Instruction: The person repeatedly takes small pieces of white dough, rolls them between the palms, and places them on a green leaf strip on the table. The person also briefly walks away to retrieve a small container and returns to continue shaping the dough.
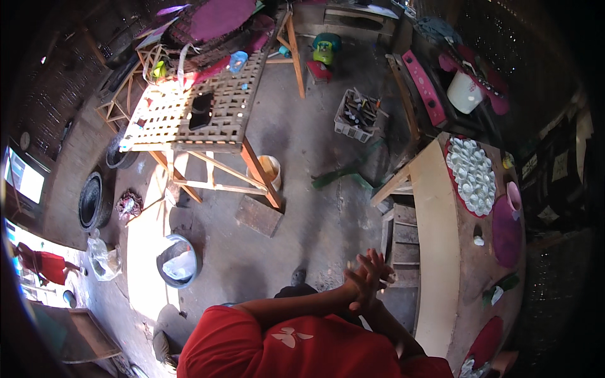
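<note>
In front of my red shirt, my left hand and my right hand are pressed together, palm to palm and crossing. The fingers look stretched and spread, and no object shows between them. Where the palms meet is hidden. Nearest to them on the right is a long wooden table. Its top bears a red round tray covered with several small whitish, shiny pieces. Farther along lie a purple round mat and a pink cup.
A slatted table with a dark phone-like slab stands at the back left. On the floor are a wooden block, a basin with plastic in it, a white crate of tools and a green bent strip. A person is at far left.
</note>
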A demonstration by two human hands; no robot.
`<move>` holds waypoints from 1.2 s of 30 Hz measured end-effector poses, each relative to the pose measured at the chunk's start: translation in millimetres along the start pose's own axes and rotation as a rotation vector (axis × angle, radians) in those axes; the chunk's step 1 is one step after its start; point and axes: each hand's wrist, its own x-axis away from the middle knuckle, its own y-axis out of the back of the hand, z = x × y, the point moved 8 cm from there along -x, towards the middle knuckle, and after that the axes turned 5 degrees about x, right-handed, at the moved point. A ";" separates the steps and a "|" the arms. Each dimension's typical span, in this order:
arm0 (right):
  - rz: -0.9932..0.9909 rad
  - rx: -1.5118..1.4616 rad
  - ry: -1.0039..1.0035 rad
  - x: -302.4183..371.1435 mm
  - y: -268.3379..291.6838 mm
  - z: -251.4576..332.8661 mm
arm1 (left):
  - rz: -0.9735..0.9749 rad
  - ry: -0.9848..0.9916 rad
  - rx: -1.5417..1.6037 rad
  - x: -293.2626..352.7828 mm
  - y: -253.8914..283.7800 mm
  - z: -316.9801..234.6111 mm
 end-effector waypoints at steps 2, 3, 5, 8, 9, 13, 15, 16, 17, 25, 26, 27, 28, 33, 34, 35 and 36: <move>-0.010 -0.006 -0.059 -6.0 -6.2 -10.1 | 0.090 -0.237 -0.201 -9.9 -15.2 -27.4; -0.014 -0.004 -0.092 -7.0 -5.0 -15.4 | -0.067 0.159 -0.186 -15.7 1.3 -16.5; -0.022 0.011 -0.166 -5.6 0.8 -27.9 | -0.280 0.811 -0.226 2.3 18.0 -3.4; 0.013 -0.005 -0.352 8.6 4.6 -49.2 | -0.140 0.922 -0.350 -2.6 3.6 -8.1; 0.015 -0.026 -0.423 15.5 4.0 -55.5 | -0.032 0.823 -0.345 -11.5 -6.3 -8.1; -0.005 -0.319 -0.674 35.3 -11.4 -74.0 | 0.788 0.297 -0.977 -21.9 -27.3 -5.6; -0.012 -0.572 -0.782 33.7 -26.9 -82.5 | 1.095 0.363 -1.043 -3.7 -4.0 6.9; -0.007 -0.706 -0.843 31.2 -35.5 -86.0 | 1.194 0.413 -1.050 4.7 13.1 10.1; 0.007 -0.864 -0.915 26.5 -42.9 -91.5 | 1.290 0.461 -1.058 10.1 33.7 14.3; -0.614 -1.692 -0.906 -86.8 -13.2 -223.1 | 0.677 1.104 -1.816 -94.4 308.4 75.2; -0.689 -1.389 -0.923 -90.7 -9.9 -252.9 | 0.303 1.212 -1.537 -101.5 339.2 84.2; -0.699 -1.211 -0.790 -103.7 -12.5 -277.0 | -0.062 1.358 -1.239 -98.7 369.9 93.9; -0.593 -0.709 -0.674 -119.8 -21.9 -300.2 | -0.409 1.454 -0.910 -93.7 392.5 105.7; 0.031 0.037 -0.261 -122.6 -140.7 -414.8 | -0.179 1.367 -0.606 -191.6 406.0 160.1; 0.206 0.078 -0.505 -110.2 -166.2 -472.5 | -0.248 1.325 -0.615 -225.1 414.9 157.6; 0.318 0.092 -0.739 -88.5 -181.6 -519.7 | -0.507 1.266 -0.381 -252.1 426.1 153.4; 0.897 0.182 -1.042 -43.8 -206.1 -574.0 | -0.748 1.140 -0.074 -277.3 436.4 147.3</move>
